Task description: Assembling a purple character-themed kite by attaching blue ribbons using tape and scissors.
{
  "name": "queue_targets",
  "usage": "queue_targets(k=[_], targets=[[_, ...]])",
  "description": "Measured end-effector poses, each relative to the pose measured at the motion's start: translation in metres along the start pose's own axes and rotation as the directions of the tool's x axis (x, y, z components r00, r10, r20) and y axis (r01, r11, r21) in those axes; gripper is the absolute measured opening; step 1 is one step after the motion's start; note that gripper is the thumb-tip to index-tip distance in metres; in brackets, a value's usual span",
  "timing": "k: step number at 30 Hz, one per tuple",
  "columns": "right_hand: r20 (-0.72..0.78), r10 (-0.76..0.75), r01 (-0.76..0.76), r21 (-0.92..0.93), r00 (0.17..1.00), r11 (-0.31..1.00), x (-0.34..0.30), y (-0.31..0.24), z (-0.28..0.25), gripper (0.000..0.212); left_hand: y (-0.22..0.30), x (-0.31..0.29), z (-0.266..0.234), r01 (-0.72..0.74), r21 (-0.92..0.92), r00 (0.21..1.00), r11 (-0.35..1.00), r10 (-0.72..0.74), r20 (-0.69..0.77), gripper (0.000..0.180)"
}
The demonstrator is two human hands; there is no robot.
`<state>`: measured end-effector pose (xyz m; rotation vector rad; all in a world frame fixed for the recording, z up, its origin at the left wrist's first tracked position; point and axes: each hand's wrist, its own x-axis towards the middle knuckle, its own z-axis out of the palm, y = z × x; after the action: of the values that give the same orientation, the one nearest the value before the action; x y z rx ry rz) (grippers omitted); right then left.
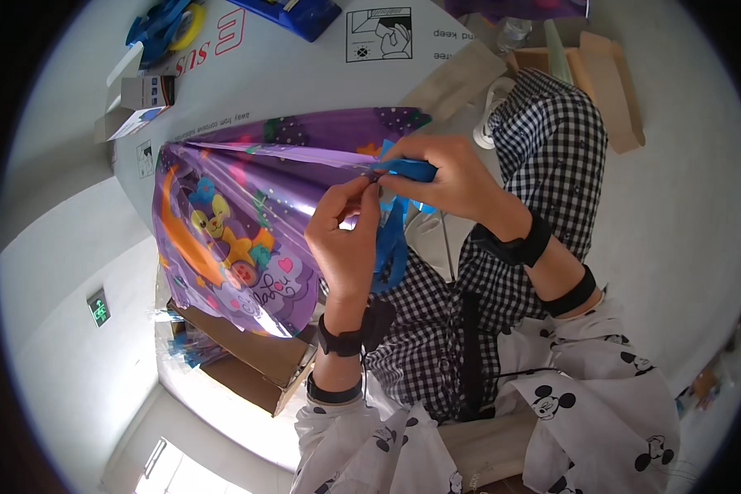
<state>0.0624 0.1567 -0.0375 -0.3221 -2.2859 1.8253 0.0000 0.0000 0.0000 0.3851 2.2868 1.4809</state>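
Note:
A shiny purple foil sheet [263,239], printed with a yellow cartoon animal on an orange moon, spreads out to the left of my hands. Its folds draw together toward my fingertips. My left hand [346,230] is pinched closed; what lies between its fingertips is too small to make out. Against it, my right hand [449,177] is closed on a blue strip [412,169] that looks like ribbon. More blue ribbon [393,255] hangs below, between my hands and my lap. The fingertips of both hands meet in front of the foil.
Beyond the foil is a grey-white printed surface [280,82]. On it are a small open box [144,95], blue ribbon with a yellow tape roll [191,26], and a blue object [300,16]. Cardboard boxes stand at lower left [255,354] and upper right [613,90].

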Motion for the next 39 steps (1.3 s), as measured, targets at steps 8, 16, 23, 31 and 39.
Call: queue_targets(k=[8,16,23,31,39], targets=[[-0.065,-0.198,0.195,-0.047,0.978,0.980,0.0029,0.0034,0.0044,0.016,-0.0016,0.0011,0.0024,-0.020,0.008,1.000,1.000,0.020,0.005,0.012],[0.032,-0.222,0.224,-0.181,0.974,0.958,0.0040,0.0032,0.0027,0.026,-0.0017,0.0011,0.0001,0.005,0.042,1.000,0.999,-0.005,-0.004,0.011],[0.032,-0.254,0.255,-0.228,0.967,0.940,0.0041,0.0050,0.0044,0.028,-0.0006,0.0022,-0.0001,0.032,0.053,0.999,0.998,-0.030,-0.028,0.013],[0.015,-0.248,0.243,-0.258,0.969,0.935,0.0052,0.0070,0.0055,0.028,0.0042,0.0024,0.0023,0.046,0.081,0.998,0.996,-0.043,-0.034,0.013],[0.014,-0.243,0.238,-0.268,0.970,0.933,0.0068,0.0084,0.0079,0.029,0.0063,0.0010,0.0028,0.064,0.099,0.997,0.993,-0.059,-0.050,0.013]])
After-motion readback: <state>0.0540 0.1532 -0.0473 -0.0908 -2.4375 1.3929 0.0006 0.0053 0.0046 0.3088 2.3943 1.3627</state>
